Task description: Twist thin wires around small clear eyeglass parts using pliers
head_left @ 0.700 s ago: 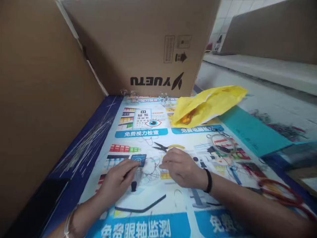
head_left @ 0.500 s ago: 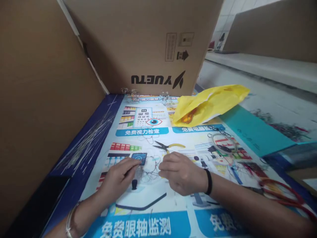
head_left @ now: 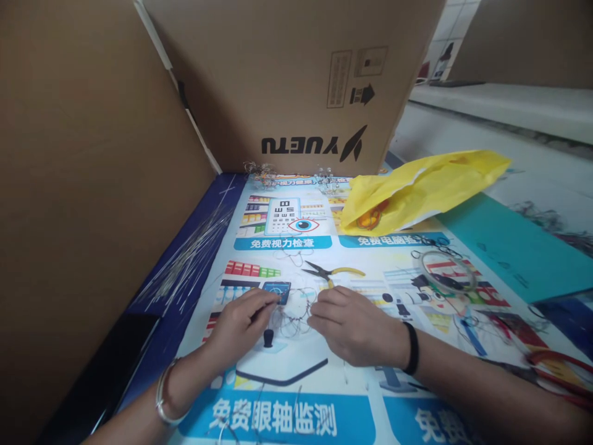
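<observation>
My left hand [head_left: 245,324] is closed, with thumb and forefinger pinched at the left side of a bent thin wire piece [head_left: 296,321]. On its right side, my right hand [head_left: 359,327] is closed too, fingers curled and tips pressed together on the wire. The wire forms loose loops between the two hands, and its fine ends are too thin to follow. Just beyond my right hand lie pliers [head_left: 330,272] with dark jaws and yellow handles, partly covered by my knuckles. Another thin wire shape [head_left: 296,254] rests farther back on the printed sheet [head_left: 259,364].
Straight wires [head_left: 185,262] lie at the left, near a black flat object [head_left: 109,364]. Wire clusters [head_left: 325,179] stand before the cardboard box [head_left: 296,80]. At the right are a yellow bag [head_left: 435,191], a teal sheet [head_left: 514,247], a clear ring-shaped coil [head_left: 472,281] and red-handled scissors [head_left: 563,364].
The camera view has swung slightly left, so everything sits farther right. Both hands keep almost the same pose around the wire piece, and the pliers have not moved on the sheet.
</observation>
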{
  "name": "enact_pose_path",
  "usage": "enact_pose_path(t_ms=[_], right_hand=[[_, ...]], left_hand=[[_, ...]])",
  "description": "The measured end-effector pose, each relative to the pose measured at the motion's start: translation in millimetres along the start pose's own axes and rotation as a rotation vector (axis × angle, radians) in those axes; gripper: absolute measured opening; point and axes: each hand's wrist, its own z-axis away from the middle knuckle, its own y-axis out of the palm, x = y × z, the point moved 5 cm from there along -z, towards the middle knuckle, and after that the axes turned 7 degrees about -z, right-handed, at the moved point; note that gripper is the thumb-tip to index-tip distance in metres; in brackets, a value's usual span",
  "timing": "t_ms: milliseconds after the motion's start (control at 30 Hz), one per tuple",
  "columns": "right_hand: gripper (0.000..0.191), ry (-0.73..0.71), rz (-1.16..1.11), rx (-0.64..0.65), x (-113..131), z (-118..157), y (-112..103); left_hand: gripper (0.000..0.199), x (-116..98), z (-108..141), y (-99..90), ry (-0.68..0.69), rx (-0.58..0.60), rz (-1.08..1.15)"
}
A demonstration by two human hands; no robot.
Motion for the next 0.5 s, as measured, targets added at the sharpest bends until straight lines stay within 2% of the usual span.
enact_pose_path(t_ms=[267,500], right_hand=[[0.033,0.083,0.061,0.124,11,-9,1],[0.028,0.066,0.080,0.152,17,-13,2]], left_hand=[[0.022,0,0,-0.9,-0.009,-0.010,0.029],[0.021,2,-3,-3.9,-0.071,0.002,0.090]])
